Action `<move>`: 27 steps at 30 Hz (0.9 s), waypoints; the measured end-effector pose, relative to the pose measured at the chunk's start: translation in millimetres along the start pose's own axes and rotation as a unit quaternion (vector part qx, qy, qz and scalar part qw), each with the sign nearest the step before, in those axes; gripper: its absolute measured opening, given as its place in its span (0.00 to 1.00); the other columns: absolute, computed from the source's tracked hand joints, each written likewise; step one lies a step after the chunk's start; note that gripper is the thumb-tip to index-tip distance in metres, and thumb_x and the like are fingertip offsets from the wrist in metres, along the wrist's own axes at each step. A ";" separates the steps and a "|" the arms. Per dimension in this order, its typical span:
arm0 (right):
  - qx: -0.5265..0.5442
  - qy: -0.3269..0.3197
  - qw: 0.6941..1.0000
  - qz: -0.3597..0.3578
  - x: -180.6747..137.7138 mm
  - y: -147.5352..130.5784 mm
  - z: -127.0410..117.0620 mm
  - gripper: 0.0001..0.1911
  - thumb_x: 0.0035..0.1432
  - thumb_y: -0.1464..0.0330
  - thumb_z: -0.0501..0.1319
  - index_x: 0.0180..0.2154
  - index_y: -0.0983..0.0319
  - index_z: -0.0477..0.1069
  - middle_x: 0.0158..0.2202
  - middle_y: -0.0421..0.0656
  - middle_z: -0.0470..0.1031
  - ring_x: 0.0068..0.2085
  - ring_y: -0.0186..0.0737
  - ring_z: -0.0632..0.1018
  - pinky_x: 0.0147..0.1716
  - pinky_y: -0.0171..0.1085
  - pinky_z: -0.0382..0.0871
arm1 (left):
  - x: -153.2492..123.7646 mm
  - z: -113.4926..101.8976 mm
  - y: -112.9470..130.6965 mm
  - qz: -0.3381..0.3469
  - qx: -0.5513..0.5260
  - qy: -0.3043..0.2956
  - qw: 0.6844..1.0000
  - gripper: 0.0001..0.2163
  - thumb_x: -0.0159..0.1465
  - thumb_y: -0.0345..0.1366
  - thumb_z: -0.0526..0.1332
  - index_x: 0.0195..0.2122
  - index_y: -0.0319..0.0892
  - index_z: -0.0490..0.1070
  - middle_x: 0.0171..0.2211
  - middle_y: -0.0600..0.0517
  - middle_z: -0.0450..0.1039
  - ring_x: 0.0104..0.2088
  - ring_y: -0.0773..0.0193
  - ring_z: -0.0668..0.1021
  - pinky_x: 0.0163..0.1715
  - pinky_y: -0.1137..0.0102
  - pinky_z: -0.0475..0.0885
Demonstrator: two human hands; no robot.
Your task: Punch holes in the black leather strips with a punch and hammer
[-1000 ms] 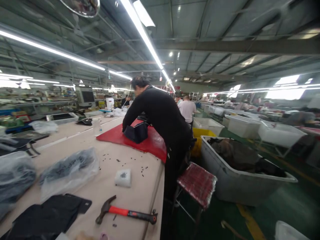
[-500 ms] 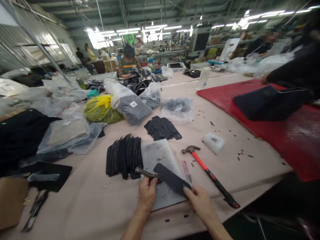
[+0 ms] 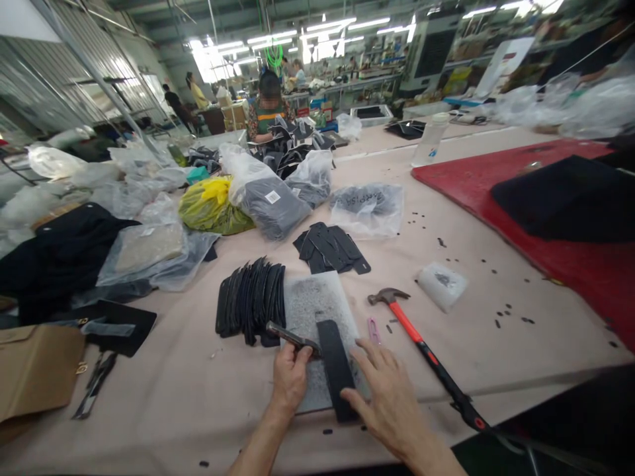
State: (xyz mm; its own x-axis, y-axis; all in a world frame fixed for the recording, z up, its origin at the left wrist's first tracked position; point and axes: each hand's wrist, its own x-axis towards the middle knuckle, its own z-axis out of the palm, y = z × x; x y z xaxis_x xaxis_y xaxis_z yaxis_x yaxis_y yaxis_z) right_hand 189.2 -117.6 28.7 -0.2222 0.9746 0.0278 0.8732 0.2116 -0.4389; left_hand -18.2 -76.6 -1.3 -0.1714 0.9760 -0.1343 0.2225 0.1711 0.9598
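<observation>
My left hand (image 3: 289,375) is closed around a metal punch (image 3: 292,338), a dark rod held slantwise over a scuffed white board (image 3: 305,294). On that board lies a black strip (image 3: 336,370) with rounded corners, its near end reaching past the board's edge. My right hand (image 3: 387,396) is open with fingers spread at the strip's right side; its thumb is by the near end, and whether it touches I cannot tell. A claw hammer (image 3: 411,334) with a red and black handle lies to the right. Pink thread snips (image 3: 374,329) lie partly hidden behind my right fingers.
Left of the board stands a row of black pieces (image 3: 252,301); behind it is a loose pile of black strips (image 3: 330,246). Small black bits (image 3: 503,311) dot the table. A small plastic packet (image 3: 442,285), bagged goods (image 3: 275,205) and a red mat (image 3: 471,178) lie farther off.
The black strip has turned from slanting to nearly lengthwise and now lies on the board. My right hand has let go of its end and spread its fingers. My left hand keeps the punch.
</observation>
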 end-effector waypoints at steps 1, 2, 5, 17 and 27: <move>-0.005 0.000 0.999 -0.050 3.8 3.3 4.3 0.34 0.53 0.56 0.63 0.60 0.58 0.63 0.64 0.51 0.60 0.63 0.60 0.61 0.59 0.57 0.52 | 0.5 -0.4 0.0 -0.003 -0.001 0.001 1.000 0.11 0.61 0.41 0.60 0.38 0.39 0.75 0.33 0.48 0.79 0.35 0.58 0.80 0.38 0.66 0.75; -0.012 -0.010 0.996 -0.087 7.6 6.0 9.3 0.40 0.51 0.56 0.64 0.63 0.58 0.59 0.67 0.50 0.55 0.66 0.62 0.55 0.61 0.60 0.46 | 1.3 -0.8 0.9 -0.002 0.002 0.003 1.000 0.11 0.61 0.41 0.60 0.38 0.39 0.75 0.33 0.48 0.79 0.34 0.58 0.79 0.37 0.67 0.75; -0.025 -0.040 0.989 -0.142 20.0 10.3 22.5 0.46 0.52 0.55 0.63 0.67 0.60 0.50 0.69 0.49 0.49 0.68 0.61 0.48 0.63 0.63 0.36 | 7.1 0.0 9.3 0.023 0.026 0.008 0.999 0.11 0.61 0.40 0.60 0.38 0.39 0.75 0.35 0.48 0.79 0.37 0.57 0.79 0.40 0.66 0.74; -0.093 0.017 0.989 -0.118 34.7 -2.0 40.6 0.35 0.59 0.64 0.57 0.66 0.65 0.53 0.69 0.47 0.48 0.68 0.60 0.48 0.63 0.64 0.34 | 54.3 19.7 16.3 0.104 0.056 -0.011 0.993 0.08 0.62 0.36 0.59 0.37 0.40 0.76 0.37 0.48 0.80 0.40 0.58 0.80 0.44 0.66 0.73; -0.101 0.055 0.991 -0.066 33.0 -18.2 58.1 0.32 0.62 0.60 0.54 0.64 0.69 0.58 0.68 0.52 0.50 0.67 0.62 0.51 0.63 0.63 0.41 | 59.4 17.9 12.5 0.156 0.095 -0.051 0.982 0.07 0.64 0.34 0.58 0.38 0.42 0.76 0.39 0.50 0.80 0.41 0.60 0.80 0.46 0.68 0.73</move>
State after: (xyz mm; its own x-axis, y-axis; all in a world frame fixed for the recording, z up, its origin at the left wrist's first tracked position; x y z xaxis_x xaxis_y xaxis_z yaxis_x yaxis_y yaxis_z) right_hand 140.8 -93.5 -14.7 -0.3019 0.9370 0.1757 0.9108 0.3379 -0.2370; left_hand -8.4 -14.0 -1.7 0.0288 0.9916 0.1260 0.4263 -0.1262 0.8957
